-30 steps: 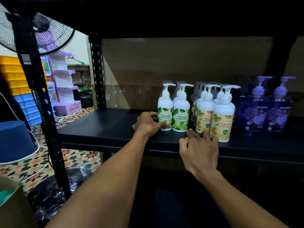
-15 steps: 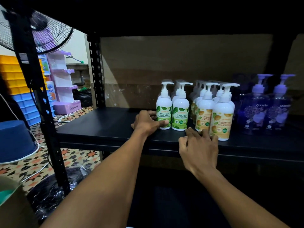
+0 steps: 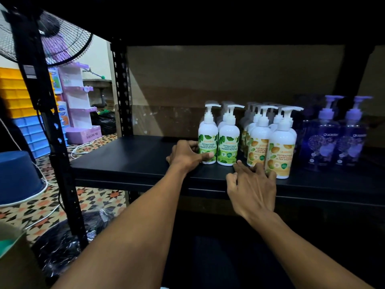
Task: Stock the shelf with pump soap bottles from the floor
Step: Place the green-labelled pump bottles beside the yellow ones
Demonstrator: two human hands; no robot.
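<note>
On the black shelf point(image 3: 133, 163), front edge: both hands rest among the stocked pump bottles.
Left hand point(image 3: 186, 155): set against the base of the leftmost green-label bottle point(image 3: 207, 140), thumb laid across its lower front, fingers curled behind; a loose clasp, unchanged from a second ago.
Right hand point(image 3: 253, 184): flat on the shelf lip, fingers spread, fingertips just before the orange-label bottles point(image 3: 281, 151); holding nothing, position as before.
Green-label rows: upright, two across at the front, more behind.
Orange-label rows: upright, immediately right of the green ones.
Purple bottles point(image 3: 321, 140): two, upright, at the far right.
Change since earlier frames: none visible in the bottles; only the view has drifted slightly.
Left of shelf: fan point(image 3: 62, 38), patterned floor point(image 3: 41, 203), blue tub point(image 3: 18, 176).
</note>
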